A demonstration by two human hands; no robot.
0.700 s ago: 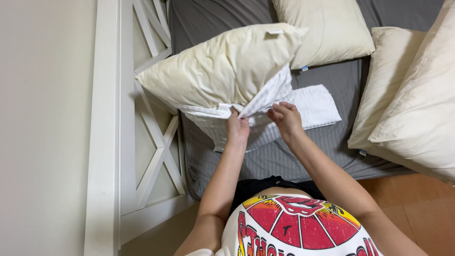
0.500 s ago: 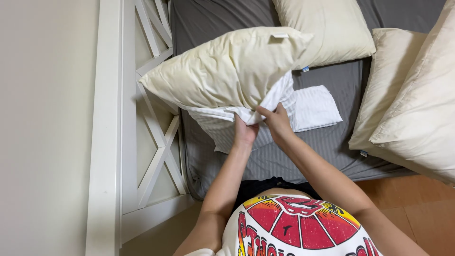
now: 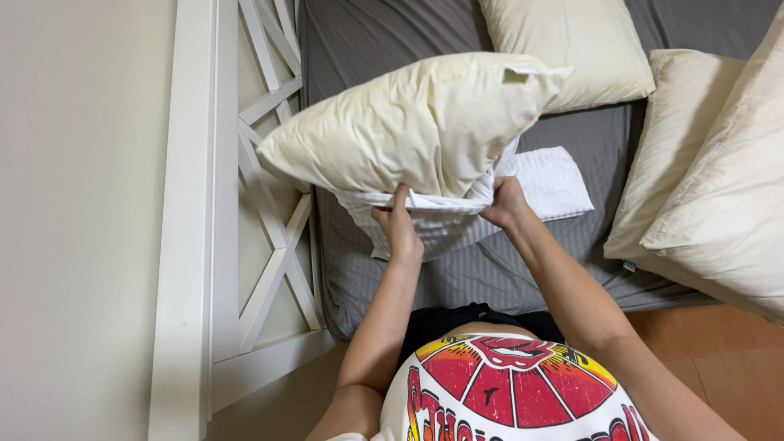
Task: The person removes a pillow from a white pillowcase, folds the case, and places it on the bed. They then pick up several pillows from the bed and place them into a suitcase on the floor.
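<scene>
I see both hands, left hand [image 3: 400, 224] and right hand [image 3: 505, 202], gripping the white pillowcase [image 3: 441, 222] opening under the cream pillow [image 3: 416, 122], above the bed [image 3: 384, 33].

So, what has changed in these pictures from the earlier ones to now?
The left hand and right hand moved apart along the white pillowcase opening, pulling it further up onto the cream pillow. Both keep gripping the cloth. The other pillows and grey sheet stayed put.

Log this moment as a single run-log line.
left hand: grips white pillowcase edge | right hand: grips same edge | cream pillow: partly inside pillowcase, above grey bed
</scene>
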